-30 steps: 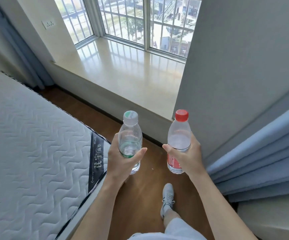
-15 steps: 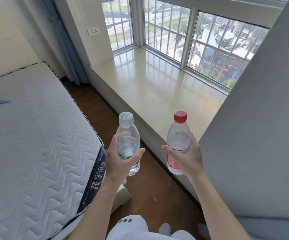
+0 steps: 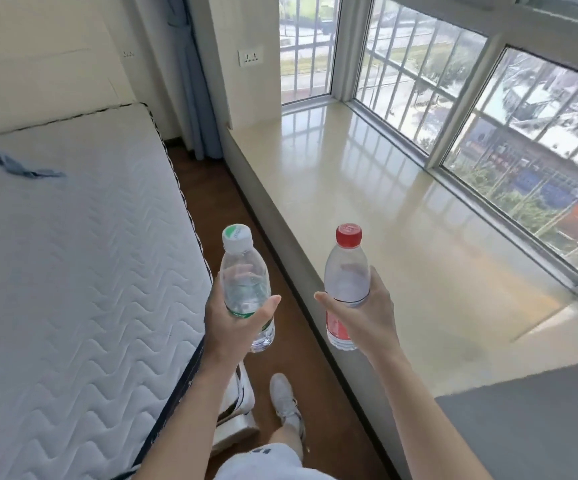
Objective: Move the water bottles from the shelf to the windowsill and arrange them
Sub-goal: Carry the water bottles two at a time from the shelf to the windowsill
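We see a quilted white mattress (image 3: 73,258), a brown wooden floor (image 3: 208,188), blue curtains (image 3: 194,81), and barred windows (image 3: 454,109) admitting daylight.

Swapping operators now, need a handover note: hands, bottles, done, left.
Left hand: grip closed on the green-capped bottle, upright, over the floor between mattress and windowsill.
Right hand: grip closed on the red-capped bottle, upright, over the near edge of the windowsill.
Done: both bottles carried up to the windowsill.
Left: nothing is on the windowsill yet. Set both bottles down and arrange them. The shelf is out of view, so I cannot tell whether more bottles remain.
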The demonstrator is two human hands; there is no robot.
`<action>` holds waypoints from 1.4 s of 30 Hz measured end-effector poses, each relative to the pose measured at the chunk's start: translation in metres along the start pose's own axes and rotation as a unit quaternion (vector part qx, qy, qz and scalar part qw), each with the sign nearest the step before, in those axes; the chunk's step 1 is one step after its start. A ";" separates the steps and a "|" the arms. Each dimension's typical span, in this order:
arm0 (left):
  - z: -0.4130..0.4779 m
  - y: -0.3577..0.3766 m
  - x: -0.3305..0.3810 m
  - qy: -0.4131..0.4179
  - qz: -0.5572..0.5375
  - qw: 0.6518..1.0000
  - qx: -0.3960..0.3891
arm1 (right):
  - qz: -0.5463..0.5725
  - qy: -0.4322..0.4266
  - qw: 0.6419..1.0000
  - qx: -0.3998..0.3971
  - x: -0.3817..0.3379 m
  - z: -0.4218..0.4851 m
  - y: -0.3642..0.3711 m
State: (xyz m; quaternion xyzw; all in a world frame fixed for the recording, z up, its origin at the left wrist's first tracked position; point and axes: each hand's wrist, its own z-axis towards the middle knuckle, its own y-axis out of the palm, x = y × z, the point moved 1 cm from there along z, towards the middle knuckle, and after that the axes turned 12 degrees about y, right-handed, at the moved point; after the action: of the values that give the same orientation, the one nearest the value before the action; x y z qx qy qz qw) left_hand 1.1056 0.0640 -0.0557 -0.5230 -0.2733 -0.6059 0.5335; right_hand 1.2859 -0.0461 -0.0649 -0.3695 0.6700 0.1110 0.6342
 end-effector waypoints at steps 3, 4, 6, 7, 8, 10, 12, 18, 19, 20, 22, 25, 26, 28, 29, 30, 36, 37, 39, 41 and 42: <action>0.056 0.008 -0.015 0.011 0.005 1.000 0.014 | -0.005 -0.009 1.000 -0.017 -0.024 0.058 0.026; 0.076 0.010 -0.020 0.011 0.007 1.000 0.020 | -0.005 -0.008 1.000 -0.024 -0.031 0.077 0.034; 0.113 0.012 -0.028 0.003 0.010 0.999 0.032 | -0.005 -0.002 0.999 -0.036 -0.045 0.114 0.051; 0.132 0.013 -0.032 -0.001 0.008 0.999 0.035 | 0.000 0.002 0.999 -0.039 -0.052 0.131 0.059; 0.150 0.014 -0.036 -0.004 0.007 0.999 0.035 | 0.004 0.005 0.999 -0.042 -0.058 0.147 0.068; 0.184 0.016 -0.044 -0.005 0.010 0.999 0.034 | 0.007 0.005 0.999 -0.046 -0.069 0.177 0.084; 0.214 0.018 -0.051 -0.008 0.011 0.999 0.039 | 0.005 0.008 0.999 -0.053 -0.077 0.202 0.100; 0.287 0.016 -0.074 -0.016 0.012 0.998 0.059 | -0.010 0.023 0.997 -0.072 -0.098 0.266 0.138; 0.298 0.015 -0.079 -0.018 0.011 0.998 0.062 | -0.010 0.024 0.997 -0.077 -0.103 0.277 0.145; 0.309 0.014 -0.083 -0.018 0.010 0.998 0.066 | -0.011 0.023 0.996 -0.084 -0.108 0.289 0.153; 0.333 0.012 -0.090 -0.018 0.011 0.997 0.073 | -0.015 0.020 0.995 -0.099 -0.118 0.312 0.171; 0.372 0.010 -0.105 -0.022 0.011 0.996 0.087 | -0.019 0.020 0.993 -0.116 -0.133 0.350 0.197; 0.386 0.009 -0.111 -0.024 0.013 0.995 0.091 | -0.020 0.019 0.992 -0.120 -0.137 0.364 0.206; 0.416 0.010 -0.123 -0.029 0.017 0.995 0.098 | -0.021 0.014 0.991 -0.129 -0.146 0.396 0.225; 0.432 0.010 -0.128 -0.030 0.020 0.994 0.099 | -0.022 0.014 0.991 -0.133 -0.150 0.413 0.235; 0.450 0.011 -0.133 -0.028 0.024 0.994 0.100 | -0.022 0.012 0.990 -0.137 -0.156 0.430 0.246; 0.574 0.020 -0.167 -0.035 0.039 0.993 0.102 | -0.006 -0.010 0.986 -0.165 -0.201 0.548 0.305; 0.595 0.023 -0.171 -0.035 0.041 0.993 0.105 | -0.005 -0.015 0.986 -0.166 -0.209 0.567 0.312; 0.633 0.030 -0.178 -0.037 0.039 0.993 0.109 | -0.002 -0.022 0.986 -0.167 -0.225 0.604 0.323; 0.665 0.037 -0.184 -0.035 0.038 0.993 0.107 | 0.008 -0.018 0.986 -0.167 -0.238 0.634 0.332; 0.678 0.041 -0.187 -0.035 0.040 0.993 0.105 | 0.013 -0.016 0.986 -0.167 -0.243 0.647 0.336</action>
State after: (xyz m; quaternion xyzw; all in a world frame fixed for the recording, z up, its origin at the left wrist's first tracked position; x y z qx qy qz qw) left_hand 1.3543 0.7228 -0.0320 -0.4956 -0.3323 -0.5336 0.5994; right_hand 1.5508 0.6757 -0.0561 -0.4599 0.6368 0.2352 0.5724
